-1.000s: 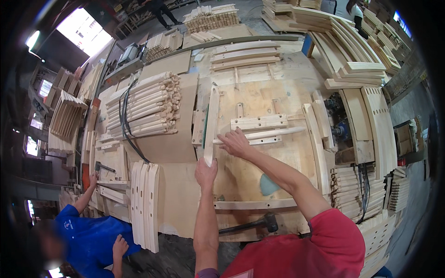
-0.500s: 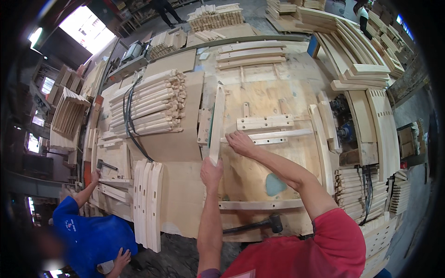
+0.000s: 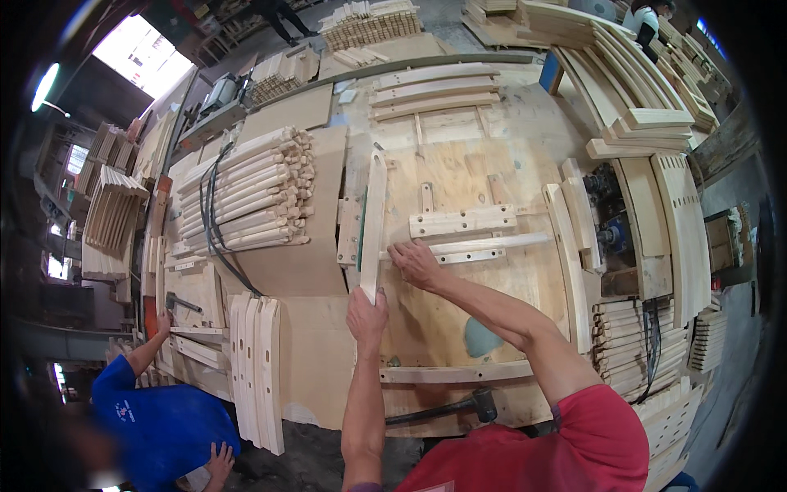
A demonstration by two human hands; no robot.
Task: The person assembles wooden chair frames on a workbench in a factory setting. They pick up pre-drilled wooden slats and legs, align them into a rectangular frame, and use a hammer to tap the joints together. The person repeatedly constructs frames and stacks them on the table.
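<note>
Head view: left hand (image 3: 366, 316) grips curved slat (image 3: 372, 221) on workbench (image 3: 459, 176).

Two wooden pieces are handled on a plywood table in a woodworking shop.

A long curved slat (image 3: 371, 221) is held at its near end in the closed grip of the left hand (image 3: 366, 316), and it stands on edge along the left side of the table (image 3: 459, 176). A crosswise rail (image 3: 471, 246) is pressed at its left end by the right hand (image 3: 416, 264), just below a short drilled block (image 3: 463, 221). A black mallet (image 3: 447, 407) lies at the near edge. Turned legs (image 3: 246, 193) are stacked to the left, and flat boards (image 3: 256, 369) stand beside a person in a blue shirt (image 3: 160, 422).
</note>
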